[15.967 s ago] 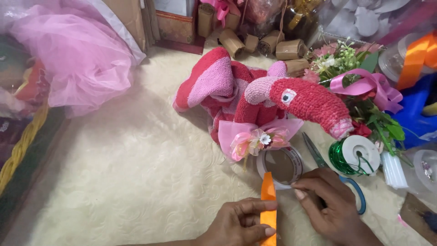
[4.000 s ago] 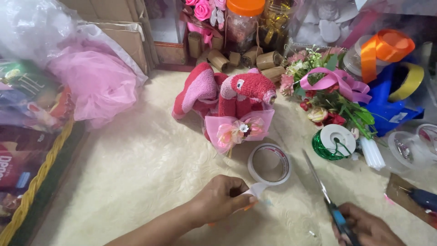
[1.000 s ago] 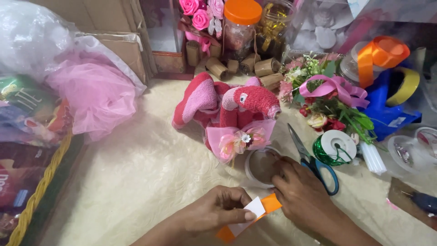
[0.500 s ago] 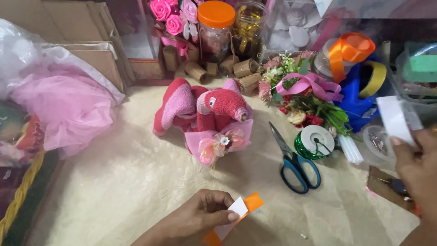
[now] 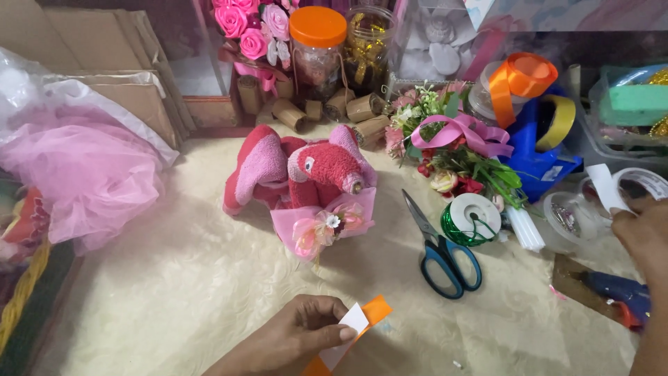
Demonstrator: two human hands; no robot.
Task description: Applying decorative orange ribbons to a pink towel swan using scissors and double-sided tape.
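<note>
Cream quilted tabletop (image 5: 139,292): left hand (image 5: 292,341) pinches orange ribbon strip (image 5: 376,310), right hand (image 5: 643,233) at 3 o'clock probably grips tape (image 5: 607,188); keep the strip flat.

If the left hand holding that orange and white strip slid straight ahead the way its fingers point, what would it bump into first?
The left hand points up and to the right across bare cream cloth. The blue-handled scissors look like the first thing in that line, though depth is hard to judge from this head view; the strip would arrive before the fingers.
</note>
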